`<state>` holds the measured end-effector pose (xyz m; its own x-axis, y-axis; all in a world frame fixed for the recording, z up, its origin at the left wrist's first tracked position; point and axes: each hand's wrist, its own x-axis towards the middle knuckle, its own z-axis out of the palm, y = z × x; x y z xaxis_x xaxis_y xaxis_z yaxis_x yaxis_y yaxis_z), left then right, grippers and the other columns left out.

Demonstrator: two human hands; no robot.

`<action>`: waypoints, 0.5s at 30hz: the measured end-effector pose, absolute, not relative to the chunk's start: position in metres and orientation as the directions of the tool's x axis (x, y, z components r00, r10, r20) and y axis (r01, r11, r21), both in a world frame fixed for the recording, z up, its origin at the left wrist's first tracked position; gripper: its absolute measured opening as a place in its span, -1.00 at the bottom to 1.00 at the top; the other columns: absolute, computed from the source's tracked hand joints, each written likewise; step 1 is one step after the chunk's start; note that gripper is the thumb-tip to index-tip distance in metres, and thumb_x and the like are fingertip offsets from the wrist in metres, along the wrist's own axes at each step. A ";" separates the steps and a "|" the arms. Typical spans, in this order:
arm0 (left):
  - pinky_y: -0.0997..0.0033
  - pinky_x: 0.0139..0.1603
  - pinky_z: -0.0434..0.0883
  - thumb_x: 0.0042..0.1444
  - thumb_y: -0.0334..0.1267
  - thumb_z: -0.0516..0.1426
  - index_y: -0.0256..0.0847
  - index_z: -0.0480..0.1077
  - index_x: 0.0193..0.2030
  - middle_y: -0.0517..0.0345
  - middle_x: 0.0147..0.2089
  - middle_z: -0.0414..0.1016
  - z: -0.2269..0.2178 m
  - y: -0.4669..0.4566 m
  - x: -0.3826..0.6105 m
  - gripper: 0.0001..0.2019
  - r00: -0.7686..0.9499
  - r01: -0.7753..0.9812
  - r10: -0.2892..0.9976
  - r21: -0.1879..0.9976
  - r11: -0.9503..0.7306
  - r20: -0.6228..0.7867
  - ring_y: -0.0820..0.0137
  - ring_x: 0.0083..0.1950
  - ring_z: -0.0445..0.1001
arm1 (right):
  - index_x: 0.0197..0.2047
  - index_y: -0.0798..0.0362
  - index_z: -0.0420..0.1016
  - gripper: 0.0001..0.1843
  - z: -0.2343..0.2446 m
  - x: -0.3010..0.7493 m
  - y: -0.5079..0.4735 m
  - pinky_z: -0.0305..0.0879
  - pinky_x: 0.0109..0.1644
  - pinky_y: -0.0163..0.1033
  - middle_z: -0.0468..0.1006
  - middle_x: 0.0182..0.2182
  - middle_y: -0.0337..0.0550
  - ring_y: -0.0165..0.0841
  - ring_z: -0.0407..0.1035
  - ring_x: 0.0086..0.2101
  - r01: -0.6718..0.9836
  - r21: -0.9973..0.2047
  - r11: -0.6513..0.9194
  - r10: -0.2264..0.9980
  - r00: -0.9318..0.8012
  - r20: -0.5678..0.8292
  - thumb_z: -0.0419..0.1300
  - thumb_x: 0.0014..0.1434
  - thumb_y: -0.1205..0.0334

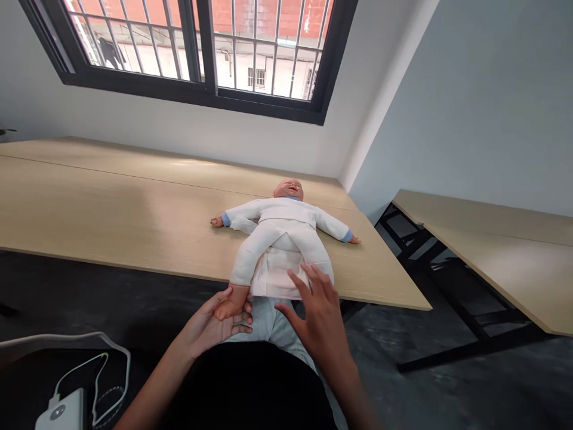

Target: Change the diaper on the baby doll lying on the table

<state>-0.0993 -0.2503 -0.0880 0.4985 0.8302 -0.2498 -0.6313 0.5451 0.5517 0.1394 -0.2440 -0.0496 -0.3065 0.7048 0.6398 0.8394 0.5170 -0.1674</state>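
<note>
A baby doll (289, 214) in a white suit with blue cuffs lies on its back on the wooden table, head toward the window and legs toward me. Between its spread legs a white diaper (278, 269) lies flat, reaching the table's front edge. My left hand (224, 316) cups the doll's bare foot, with the thumb at the ankle and the fingers underneath. Over the doll's other leg and the diaper's side hovers my right hand (316, 304), its fingers spread and nothing in them. That hand hides the doll's other foot.
The table (111, 209) runs along the wall below a barred window (197, 48). Another table (501, 239) with black metal legs stands at the right. At the lower left are a white power bank (62, 412) and a white cable (89, 335).
</note>
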 end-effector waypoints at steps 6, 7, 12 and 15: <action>0.25 -0.10 0.46 0.28 -0.06 0.16 -0.31 0.52 -0.08 0.02 -0.25 0.53 -0.085 -0.256 -0.087 -0.68 0.528 -0.593 0.805 0.562 0.577 -0.270 0.29 -0.24 0.53 | -0.03 0.02 0.47 -0.70 -0.032 0.122 -0.212 0.03 0.36 -0.07 0.60 -0.12 -0.22 -0.32 0.43 -0.05 0.740 -0.027 0.672 0.485 -0.413 0.771 -0.02 0.36 0.47; 0.25 -0.12 0.47 0.28 -0.04 0.15 -0.29 0.52 -0.07 0.06 -0.28 0.51 -0.084 -0.257 -0.085 -0.68 0.537 -0.593 0.801 0.557 0.582 -0.265 0.32 -0.28 0.51 | -0.04 0.03 0.47 -0.71 -0.024 0.121 -0.204 0.04 0.34 -0.09 0.60 -0.15 -0.22 -0.33 0.44 -0.08 0.734 0.005 0.680 0.457 -0.429 0.779 -0.02 0.37 0.46; 0.31 -0.29 0.47 0.24 0.06 0.17 -0.28 0.48 -0.09 0.19 -0.38 0.39 -0.078 -0.257 -0.071 -0.62 0.570 -0.595 0.789 0.546 0.589 -0.229 0.45 -0.48 0.38 | -0.18 0.03 0.48 -0.74 0.021 0.101 -0.172 0.09 0.24 -0.15 0.58 -0.30 -0.25 -0.36 0.41 -0.27 0.686 0.178 0.706 0.326 -0.537 0.778 -0.03 0.37 0.42; 0.36 -0.36 0.45 0.24 0.07 0.17 -0.28 0.47 -0.12 0.20 -0.39 0.38 -0.075 -0.256 -0.064 -0.61 0.553 -0.604 0.796 0.539 0.587 -0.247 0.47 -0.51 0.36 | -0.24 0.05 0.48 -0.73 0.042 0.090 -0.159 0.15 0.11 -0.16 0.55 -0.33 -0.20 -0.33 0.37 -0.31 0.691 0.226 0.687 0.324 -0.570 0.755 -0.04 0.37 0.35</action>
<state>-0.0643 -0.2564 -0.0747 0.5530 0.7957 -0.2469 -0.6038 0.5870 0.5394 0.0898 -0.1591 0.0423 -0.5697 0.3244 0.7552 0.6909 0.6866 0.2263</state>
